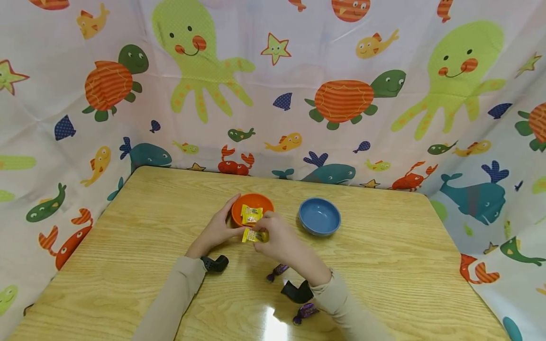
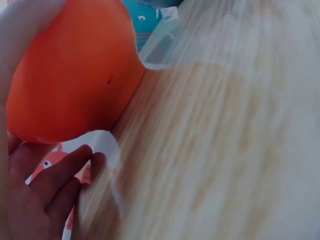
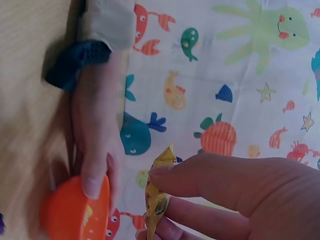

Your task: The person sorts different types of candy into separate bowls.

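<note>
My left hand (image 1: 214,233) holds the orange bowl (image 1: 261,199) at its left side. In the right wrist view, the left thumb lies over the rim of the bowl. The left wrist view shows the bowl's outer wall (image 2: 80,80) close up, with fingers below it. A yellow wrapped candy (image 1: 251,214) lies inside the bowl. Just in front of the bowl's near edge, my right hand (image 1: 281,239) pinches another yellow wrapped candy (image 3: 159,197) between thumb and fingers, above the table.
A blue bowl (image 1: 320,217) stands to the right of the orange one. Two purple wrapped candies, one (image 1: 277,272) under the right forearm and one (image 1: 305,313) nearer the front, lie on the wooden table (image 1: 392,246). A sea-animal curtain (image 1: 256,38) surrounds the back and sides.
</note>
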The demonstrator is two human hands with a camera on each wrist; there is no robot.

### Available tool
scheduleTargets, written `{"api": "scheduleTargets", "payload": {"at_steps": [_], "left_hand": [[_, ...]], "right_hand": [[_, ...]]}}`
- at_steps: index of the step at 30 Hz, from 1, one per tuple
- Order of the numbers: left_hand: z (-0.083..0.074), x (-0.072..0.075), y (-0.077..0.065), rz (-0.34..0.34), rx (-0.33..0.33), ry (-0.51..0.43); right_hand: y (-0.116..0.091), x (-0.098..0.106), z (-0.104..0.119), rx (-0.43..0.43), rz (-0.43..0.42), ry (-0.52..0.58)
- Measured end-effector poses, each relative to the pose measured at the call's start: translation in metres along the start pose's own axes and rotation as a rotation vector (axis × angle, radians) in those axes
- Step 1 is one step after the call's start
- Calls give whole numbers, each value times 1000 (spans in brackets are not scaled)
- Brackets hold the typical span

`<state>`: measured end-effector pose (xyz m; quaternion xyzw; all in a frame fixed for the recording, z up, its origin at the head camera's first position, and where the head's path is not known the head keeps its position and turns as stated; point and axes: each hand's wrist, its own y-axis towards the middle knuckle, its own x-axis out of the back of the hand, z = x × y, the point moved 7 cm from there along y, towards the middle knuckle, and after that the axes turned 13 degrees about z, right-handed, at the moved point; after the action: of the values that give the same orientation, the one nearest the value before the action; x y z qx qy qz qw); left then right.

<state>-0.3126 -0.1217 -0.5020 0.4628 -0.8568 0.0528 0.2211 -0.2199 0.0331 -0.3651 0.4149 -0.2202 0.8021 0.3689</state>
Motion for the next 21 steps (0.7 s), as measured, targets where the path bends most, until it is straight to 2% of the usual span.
{"api": "scheduleTargets", "payload": {"at_steps": [6,12,16,21], "left_hand": [[0,1,-1,0,18,8],[0,0,-1,3,64,-3],[0,0,-1,-5,51,-6],[-1,1,-1,-13,36,-7]], "right_hand": [[12,22,-4,-27,4,21],[33,33,-18,-23,-28,9],[50,31,-31,-25,-57,-6],[70,20,-50,-22,-57,-32]]}}
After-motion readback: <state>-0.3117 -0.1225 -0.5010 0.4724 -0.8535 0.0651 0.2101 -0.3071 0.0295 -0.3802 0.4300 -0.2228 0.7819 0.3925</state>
